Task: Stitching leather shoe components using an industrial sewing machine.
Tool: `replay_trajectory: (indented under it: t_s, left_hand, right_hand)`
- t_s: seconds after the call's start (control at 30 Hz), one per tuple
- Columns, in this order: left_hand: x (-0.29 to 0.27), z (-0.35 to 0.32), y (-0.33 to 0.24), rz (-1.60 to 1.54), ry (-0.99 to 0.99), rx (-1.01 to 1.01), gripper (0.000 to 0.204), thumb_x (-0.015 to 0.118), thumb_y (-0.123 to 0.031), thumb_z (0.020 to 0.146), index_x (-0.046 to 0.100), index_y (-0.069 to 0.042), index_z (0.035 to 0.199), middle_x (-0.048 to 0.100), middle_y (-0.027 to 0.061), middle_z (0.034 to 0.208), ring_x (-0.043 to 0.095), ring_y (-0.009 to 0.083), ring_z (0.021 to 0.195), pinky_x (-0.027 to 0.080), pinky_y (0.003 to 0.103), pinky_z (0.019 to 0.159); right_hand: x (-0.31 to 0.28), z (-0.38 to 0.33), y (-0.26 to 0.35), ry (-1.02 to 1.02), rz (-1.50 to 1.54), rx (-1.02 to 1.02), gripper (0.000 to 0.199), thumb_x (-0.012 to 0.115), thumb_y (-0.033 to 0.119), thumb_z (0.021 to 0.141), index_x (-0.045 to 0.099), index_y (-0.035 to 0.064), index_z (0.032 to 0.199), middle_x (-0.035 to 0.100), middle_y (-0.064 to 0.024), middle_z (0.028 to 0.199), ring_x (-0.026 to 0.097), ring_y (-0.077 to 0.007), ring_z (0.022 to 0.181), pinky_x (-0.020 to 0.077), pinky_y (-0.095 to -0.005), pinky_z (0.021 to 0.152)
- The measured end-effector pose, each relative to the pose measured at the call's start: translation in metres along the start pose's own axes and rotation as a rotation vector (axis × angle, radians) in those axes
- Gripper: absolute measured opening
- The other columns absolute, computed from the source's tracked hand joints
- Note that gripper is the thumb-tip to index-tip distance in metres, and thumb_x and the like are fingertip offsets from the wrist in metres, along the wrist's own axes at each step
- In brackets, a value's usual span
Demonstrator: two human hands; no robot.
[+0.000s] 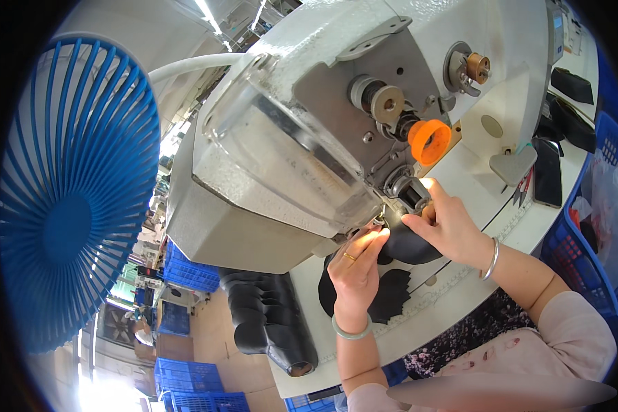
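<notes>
— Black leather piece [408,244], where is it?
— Under the sewing machine [309,130] head, lit, on the white table [474,185].
— The hands?
— Left hand [356,264], at seven o'clock of it, pinches its edge. Right hand [450,223], at three o'clock, presses fingers closed onto it.

One view only, from the person's head, looking steeply down and close onto the sewing machine [302,130] and the white table [474,199]. Fisheye bending curves the edges; a blue fan [75,199] fills the left side.
</notes>
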State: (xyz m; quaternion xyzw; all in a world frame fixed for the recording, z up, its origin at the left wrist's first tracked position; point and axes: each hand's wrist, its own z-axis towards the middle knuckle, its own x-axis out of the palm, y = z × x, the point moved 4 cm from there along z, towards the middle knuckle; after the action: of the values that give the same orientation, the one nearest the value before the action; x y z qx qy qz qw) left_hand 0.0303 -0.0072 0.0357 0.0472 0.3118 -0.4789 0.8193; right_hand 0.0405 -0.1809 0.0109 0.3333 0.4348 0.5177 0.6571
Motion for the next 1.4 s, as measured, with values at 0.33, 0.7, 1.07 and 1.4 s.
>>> replay_trajectory:
  t_s: [0.33,0.7,1.07,1.4]
  left_hand:
    - [0.002,0.001,0.002,0.057,-0.001,0.055,0.027,0.064,0.011,0.069,0.069,-0.001,0.093,0.067,0.0093,0.089,0.067,0.0259,0.087,0.054,0.032,0.075]
    - [0.002,0.0,-0.001,0.144,-0.002,0.091,0.026,0.064,0.009,0.07,0.069,-0.003,0.092,0.068,0.008,0.09,0.067,0.0239,0.087,0.054,0.031,0.073]
    - [0.001,0.0,-0.011,0.239,0.006,0.127,0.026,0.063,0.01,0.069,0.069,0.0,0.092,0.066,0.0066,0.089,0.068,0.0235,0.087,0.055,0.029,0.07]
    - [0.0,-0.002,-0.012,0.316,-0.006,0.156,0.033,0.062,0.01,0.063,0.069,-0.002,0.093,0.064,0.0048,0.086,0.067,0.0226,0.086,0.053,0.027,0.065]
  right_hand:
    - [-0.001,0.014,0.003,0.032,-0.05,0.033,0.039,0.064,0.022,0.086,0.045,-0.0033,0.108,0.055,-0.0118,0.054,0.057,-0.0275,0.05,0.0419,-0.0348,0.05]
    - [-0.007,0.016,0.004,0.172,-0.197,0.078,0.049,0.058,0.039,0.086,0.05,-0.0023,0.112,0.062,-0.0123,0.067,0.063,-0.0293,0.064,0.0475,-0.0377,0.062]
    - [-0.011,0.04,0.005,0.328,-0.257,0.014,0.049,0.06,0.039,0.082,0.058,-0.0045,0.106,0.065,-0.0191,0.087,0.063,-0.0329,0.086,0.0482,-0.0376,0.078]
    - [-0.006,0.057,-0.001,0.402,-0.262,-0.021,0.045,0.063,0.037,0.077,0.061,-0.0015,0.1,0.065,-0.0179,0.084,0.062,-0.0316,0.079,0.0479,-0.0363,0.074]
